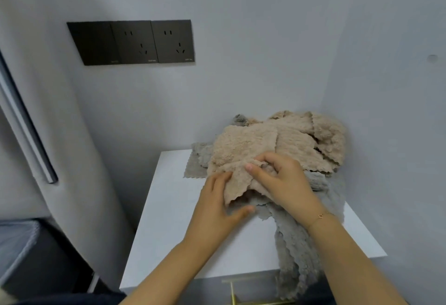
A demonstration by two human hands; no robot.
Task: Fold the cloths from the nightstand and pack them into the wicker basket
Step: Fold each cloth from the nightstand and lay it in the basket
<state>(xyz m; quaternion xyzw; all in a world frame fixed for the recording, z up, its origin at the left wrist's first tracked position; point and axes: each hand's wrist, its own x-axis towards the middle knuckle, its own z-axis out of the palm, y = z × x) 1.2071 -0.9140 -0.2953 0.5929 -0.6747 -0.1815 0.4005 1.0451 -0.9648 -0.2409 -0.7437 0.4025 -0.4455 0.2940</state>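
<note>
A heap of fluffy cloths lies on the white nightstand (169, 220) in the wall corner. Beige cloths (253, 143) sit on top, grey cloths (294, 244) lie beneath, and one grey cloth hangs over the front edge. My left hand (214, 210) holds the lower edge of a beige cloth, fingers under it and thumb stretched out on the grey cloth. My right hand (282, 179) grips a bunched fold of the same beige cloth from above. No wicker basket is in view.
A black panel of wall sockets (135, 41) is on the wall above left. A padded grey headboard (43, 111) stands to the left, with bedding (14, 244) below. A brass drawer handle (246, 290) shows at the nightstand's front.
</note>
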